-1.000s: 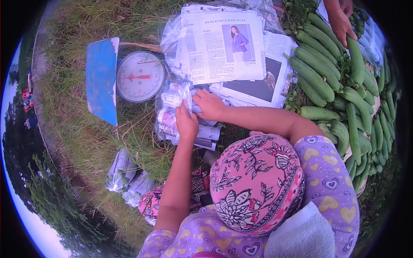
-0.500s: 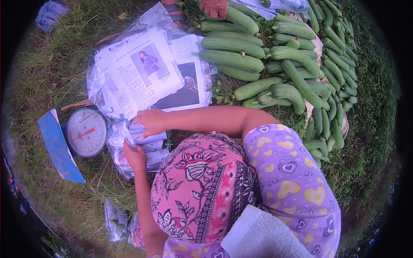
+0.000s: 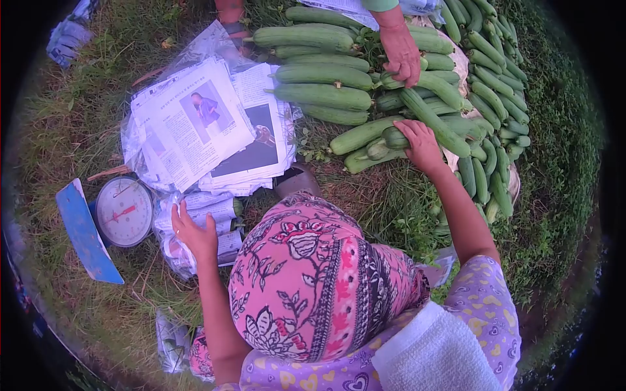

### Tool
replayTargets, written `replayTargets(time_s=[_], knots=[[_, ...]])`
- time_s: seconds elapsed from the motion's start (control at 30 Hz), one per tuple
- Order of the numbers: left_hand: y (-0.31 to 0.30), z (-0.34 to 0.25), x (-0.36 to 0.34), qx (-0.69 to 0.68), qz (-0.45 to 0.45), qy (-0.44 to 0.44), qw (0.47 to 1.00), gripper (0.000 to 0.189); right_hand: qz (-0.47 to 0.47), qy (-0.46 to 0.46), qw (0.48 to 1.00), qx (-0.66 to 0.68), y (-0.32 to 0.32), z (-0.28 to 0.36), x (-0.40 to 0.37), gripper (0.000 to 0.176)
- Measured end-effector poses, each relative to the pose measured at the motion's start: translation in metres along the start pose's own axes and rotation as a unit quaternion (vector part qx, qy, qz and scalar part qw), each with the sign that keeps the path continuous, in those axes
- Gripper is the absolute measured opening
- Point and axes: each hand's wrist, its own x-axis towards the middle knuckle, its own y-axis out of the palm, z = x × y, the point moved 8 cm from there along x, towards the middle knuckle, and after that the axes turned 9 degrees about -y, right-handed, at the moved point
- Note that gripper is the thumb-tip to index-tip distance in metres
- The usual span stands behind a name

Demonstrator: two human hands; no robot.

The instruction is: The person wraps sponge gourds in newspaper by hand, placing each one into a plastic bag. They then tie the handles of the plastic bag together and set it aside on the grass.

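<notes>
While the left hand (image 3: 192, 234) lies flat on a clear bag (image 3: 171, 257) of paper-wrapped bundles, its fingers spread wide and holding nothing, the right hand (image 3: 420, 143) reaches out to the cucumbers (image 3: 326, 96). The right fingers bend over the end of one short cucumber (image 3: 393, 137) at the near edge of the heap. They touch it, but I cannot tell whether they close around it.

All of this sits on grass (image 3: 91, 104), seen from above the person's head. The bag is at the left, just beside a round scale (image 3: 124, 210) with a red needle. A blue board (image 3: 85, 231) leans against the scale's far left side. Beyond the bag, a stack of newspapers (image 3: 195, 124) lies on plastic sheeting, the top page showing a photo of a standing figure.

The cucumbers fill the upper right of the grass, long and green, larger ones side by side near the newspapers and thinner ones packed towards the right edge. Another person's hand (image 3: 401, 55) comes in from the top and rests on the heap, well apart from the right hand.

A pink flowered headscarf (image 3: 313, 280) fills the middle foreground, with a white towel (image 3: 433, 352) over the right shoulder. Two more wrapped bundles (image 3: 171, 339) lie at the lower left.
</notes>
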Motion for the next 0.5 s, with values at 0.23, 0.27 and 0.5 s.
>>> replayTargets(time_s=[0.23,0.27,0.5], knots=[[0.020,-0.014,-0.015,-0.024,0.055,0.025,0.998,0.066,0.147,-0.081,0.984,0.064,0.013,0.046,-0.030,0.063],[0.025,-0.011,-0.016,-0.026,0.063,0.025,0.997,0.065,0.160,-0.094,0.981,0.061,0.021,0.055,-0.040,0.061],[0.029,-0.018,-0.015,-0.034,0.090,0.038,0.995,0.062,0.232,-0.092,0.967,0.053,0.116,0.077,-0.087,0.052]])
